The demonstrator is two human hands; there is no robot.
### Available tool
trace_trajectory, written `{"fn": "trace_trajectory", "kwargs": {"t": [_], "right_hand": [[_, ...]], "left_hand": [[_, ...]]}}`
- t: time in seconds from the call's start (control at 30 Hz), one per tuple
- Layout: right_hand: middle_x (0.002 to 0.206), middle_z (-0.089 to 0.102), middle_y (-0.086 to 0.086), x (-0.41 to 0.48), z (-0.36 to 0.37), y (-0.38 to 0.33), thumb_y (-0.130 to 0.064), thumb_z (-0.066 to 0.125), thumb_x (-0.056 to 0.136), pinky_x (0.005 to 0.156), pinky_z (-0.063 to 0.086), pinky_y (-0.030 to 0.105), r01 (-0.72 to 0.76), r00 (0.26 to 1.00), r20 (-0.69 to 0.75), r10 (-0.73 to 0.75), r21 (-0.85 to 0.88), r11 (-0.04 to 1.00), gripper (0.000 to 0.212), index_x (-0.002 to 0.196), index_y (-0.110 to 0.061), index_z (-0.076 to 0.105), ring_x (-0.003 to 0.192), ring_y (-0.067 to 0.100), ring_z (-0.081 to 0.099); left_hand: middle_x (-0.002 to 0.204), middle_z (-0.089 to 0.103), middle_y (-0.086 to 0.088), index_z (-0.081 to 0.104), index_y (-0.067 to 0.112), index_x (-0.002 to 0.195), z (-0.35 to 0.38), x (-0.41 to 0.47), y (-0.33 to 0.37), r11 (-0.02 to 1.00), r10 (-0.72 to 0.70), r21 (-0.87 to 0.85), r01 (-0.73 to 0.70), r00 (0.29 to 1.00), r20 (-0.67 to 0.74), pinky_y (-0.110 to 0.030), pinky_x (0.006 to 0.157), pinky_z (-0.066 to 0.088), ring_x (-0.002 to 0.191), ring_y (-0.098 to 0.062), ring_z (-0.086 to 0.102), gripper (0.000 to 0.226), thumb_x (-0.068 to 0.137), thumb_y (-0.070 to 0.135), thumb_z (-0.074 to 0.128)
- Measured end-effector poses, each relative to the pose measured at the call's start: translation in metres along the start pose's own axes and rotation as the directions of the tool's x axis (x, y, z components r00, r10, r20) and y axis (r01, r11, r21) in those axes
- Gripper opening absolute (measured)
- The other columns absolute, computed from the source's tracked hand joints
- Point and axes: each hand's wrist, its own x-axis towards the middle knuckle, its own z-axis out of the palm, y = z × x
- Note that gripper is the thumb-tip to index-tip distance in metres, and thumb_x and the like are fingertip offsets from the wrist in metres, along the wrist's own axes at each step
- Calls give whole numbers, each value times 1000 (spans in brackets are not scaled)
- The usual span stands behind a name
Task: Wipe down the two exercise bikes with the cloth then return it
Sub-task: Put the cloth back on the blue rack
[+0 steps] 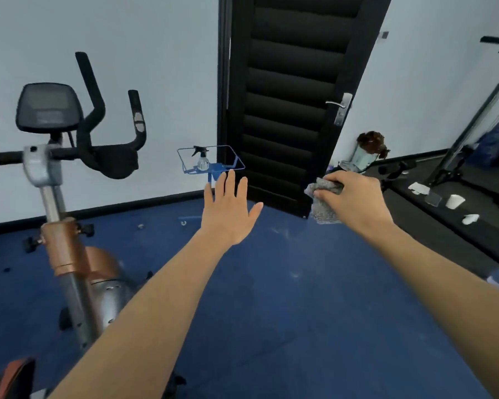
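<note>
An exercise bike [69, 254] with a copper and silver post, black handlebars and a dark console [48, 106] stands at the left. My right hand [355, 197] is stretched forward at the centre right, closed on a bunched grey cloth [323, 208]. My left hand [229, 208] is held out flat with fingers spread, holding nothing, just below a small blue glass-topped stand [213, 168]. A clear spray bottle [202, 158] with a black trigger sits on that stand. Only one bike is in view.
A black panelled door [288, 96] with a silver handle is straight ahead. Blue carpet [285, 298] covers the floor. At the right, a black mat [444, 214] holds white paper scraps and cups, beside a mirror and a dark metal frame.
</note>
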Motion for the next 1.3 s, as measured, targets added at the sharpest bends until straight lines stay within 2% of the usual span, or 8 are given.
{"fn": "trace_trajectory", "kwargs": {"t": [0.27, 0.37, 0.5, 0.67, 0.77, 1.07, 1.2, 1.3], "right_hand": [[91, 65, 3, 178, 95, 95, -22, 69, 78, 71, 33, 15, 134, 986, 79, -149, 169, 976, 19, 95, -13, 66, 85, 14, 56], [96, 65, 6, 257, 118, 120, -21, 69, 79, 76, 38, 18, 187, 972, 104, -211, 206, 961, 24, 101, -12, 65, 89, 17, 58], [107, 64, 7, 348, 168, 128, -19, 68, 80, 86, 42, 23, 189, 953, 170, -251, 311, 931, 37, 115, -11, 59, 99, 17, 57], [109, 62, 7, 435, 258, 125, -19, 66, 82, 91, 42, 28, 241, 907, 249, -340, 354, 903, 39, 119, -12, 56, 102, 19, 55], [107, 61, 5, 491, 319, 123, -18, 66, 82, 92, 45, 33, 220, 895, 286, -342, 384, 897, 42, 122, -13, 54, 101, 18, 55], [89, 52, -11, 649, 510, 125, -20, 67, 81, 69, 36, 12, 31, 904, 376, -204, 417, 909, 33, 113, -20, 58, 82, 5, 51], [98, 58, -3, 685, 574, 137, -20, 66, 81, 81, 46, 25, -59, 873, 464, -150, 406, 912, 36, 116, -16, 57, 91, 12, 55], [112, 59, 0, 697, 623, 146, -23, 65, 82, 88, 44, 26, -111, 837, 535, -116, 373, 921, 40, 120, -16, 55, 100, 13, 54]], "left_hand": [[156, -5, -14, 2, 15, 148, 62, 165, -1, 977, -201, 79, 196, 977, 63, -48, 113, -2, 142, -28, -8, 66, 96, 52, 18], [156, -4, -13, 4, 15, 148, 68, 233, 4, 969, -239, 67, 238, 971, 10, -46, 113, -1, 142, -27, -6, 65, 96, 51, 20], [156, 0, -11, 7, 16, 147, 79, 294, -21, 946, -312, 77, 315, 949, -45, -46, 113, 0, 142, -26, -3, 64, 95, 51, 23], [156, -5, -11, 4, 16, 147, 119, 371, -75, 892, -449, 78, 445, 893, 37, -46, 114, -1, 142, -26, -7, 65, 96, 52, 21], [156, -5, -10, 4, 17, 147, 149, 434, -113, 890, -455, 69, 451, 889, 58, -46, 113, -2, 142, -26, -7, 65, 96, 52, 21], [156, -3, -10, 4, 15, 147, 254, 629, -248, 913, -406, 110, 392, 891, 200, -44, 113, -1, 143, -25, -6, 64, 96, 51, 21], [156, -1, -10, 6, 15, 147, 296, 679, -270, 926, -378, 105, 363, 882, 281, -43, 113, 1, 143, -25, -3, 65, 95, 51, 22], [157, -2, -8, 4, 17, 147, 328, 704, -284, 926, -375, 75, 371, 871, 316, -42, 114, -1, 143, -24, -4, 65, 95, 52, 21]]}}
